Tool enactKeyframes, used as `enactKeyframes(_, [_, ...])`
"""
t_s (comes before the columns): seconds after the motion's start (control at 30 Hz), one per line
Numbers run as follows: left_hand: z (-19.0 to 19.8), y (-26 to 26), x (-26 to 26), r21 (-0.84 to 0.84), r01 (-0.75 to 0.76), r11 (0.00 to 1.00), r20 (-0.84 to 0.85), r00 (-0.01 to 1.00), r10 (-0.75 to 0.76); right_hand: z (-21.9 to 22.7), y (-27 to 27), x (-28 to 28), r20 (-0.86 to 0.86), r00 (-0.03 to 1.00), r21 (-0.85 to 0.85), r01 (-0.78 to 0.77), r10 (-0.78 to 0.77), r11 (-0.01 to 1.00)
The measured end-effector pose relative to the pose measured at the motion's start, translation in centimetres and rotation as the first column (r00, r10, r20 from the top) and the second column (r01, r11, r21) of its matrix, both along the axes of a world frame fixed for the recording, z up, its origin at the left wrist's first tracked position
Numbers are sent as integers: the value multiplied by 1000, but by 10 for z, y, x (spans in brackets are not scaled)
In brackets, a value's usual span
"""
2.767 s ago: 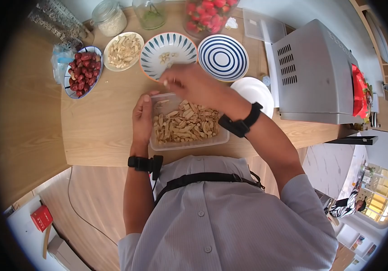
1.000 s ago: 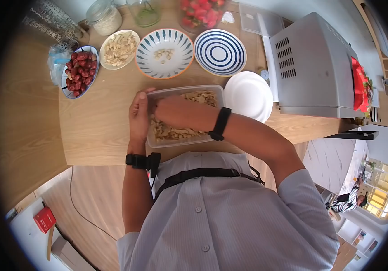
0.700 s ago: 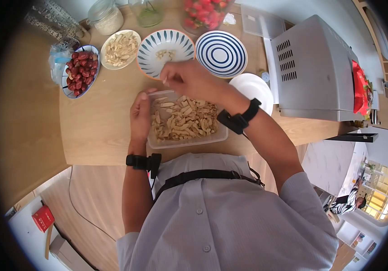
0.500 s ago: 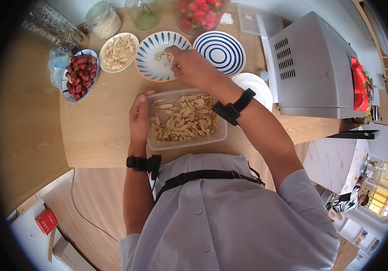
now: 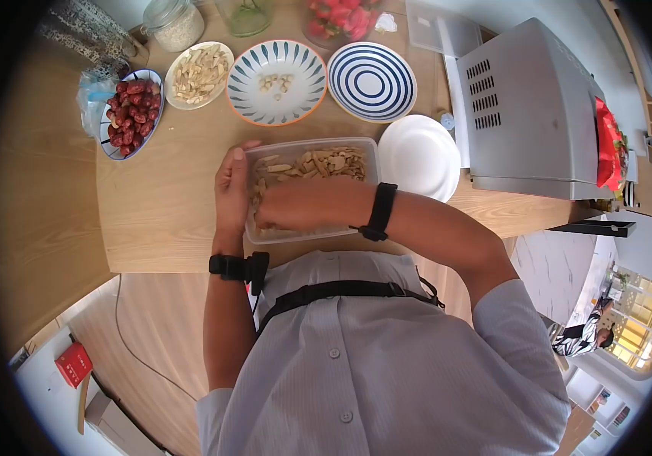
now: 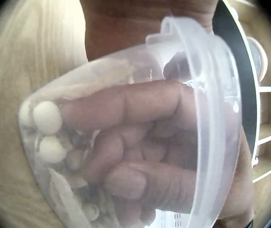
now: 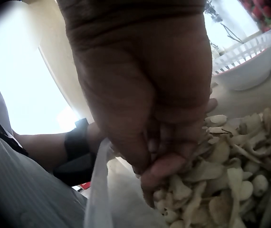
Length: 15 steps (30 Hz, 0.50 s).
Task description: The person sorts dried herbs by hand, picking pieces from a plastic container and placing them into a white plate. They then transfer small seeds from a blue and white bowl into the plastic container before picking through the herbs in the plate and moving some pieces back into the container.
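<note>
My left hand (image 5: 231,186) grips the left wall of a clear plastic container (image 5: 376,163), its fingers along the outside near the rim. The container holds pale-brown dried slices (image 5: 333,162) mixed with small round white pieces (image 6: 47,117). My right hand (image 5: 284,204) is down inside, fingertips among the slices at the left end. Through the clear wall in the left wrist view, an extended finger (image 6: 121,107) of the right hand touches a round piece. The right wrist view shows that hand (image 7: 145,90) reaching down into the pile, partly hiding it. Behind stands a green-striped bowl (image 5: 248,95) with several small pale pieces.
Left of the bowl are a plate (image 5: 172,93) of pale slices and an oval dish (image 5: 107,140) of red dates. A blue-ringed plate (image 5: 371,82) and white plates (image 5: 419,156) stand right, beside a grey appliance (image 5: 523,114). Jars (image 5: 172,26) and strawberries (image 5: 345,19) stand behind.
My right hand has come back from over the striped bowl into the container's left end, as it did about a second ago. My left hand keeps its hold on the container.
</note>
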<state>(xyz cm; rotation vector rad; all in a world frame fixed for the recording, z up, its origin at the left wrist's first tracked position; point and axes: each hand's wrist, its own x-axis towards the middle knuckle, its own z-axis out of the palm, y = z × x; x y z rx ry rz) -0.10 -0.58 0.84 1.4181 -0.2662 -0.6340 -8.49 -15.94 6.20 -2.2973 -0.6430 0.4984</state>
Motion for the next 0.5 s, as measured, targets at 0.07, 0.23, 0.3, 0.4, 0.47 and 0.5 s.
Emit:
enactKeyframes(0.07, [0,0,0,1,0,1000,12,1000,0,-7,0,0,28,1000,-24,-3,4,1000])
enactKeyframes(0.23, [1,0,-1,-13,3,1000,-19,1000,-3,-6,1,-3,94,995,-170,-11,27,985])
enactKeyframes(0.3, [1,0,-1,-17,3,1000,-27,1000,-3,-19,5,-5,184,982,-158,-19,48,987])
enactKeyframes(0.4, [2,0,-1,0,-6,1000,-19,1000,6,-25,5,-6,255,965,-141,-34,69,989])
enactKeyframes(0.47, [2,0,-1,7,-10,1000,-10,1000,10,-24,2,-6,260,963,-127,-41,73,991])
enactKeyframes(0.5, [1,0,0,5,-8,1000,-10,1000,8,-23,2,-5,254,965,-117,-43,71,992])
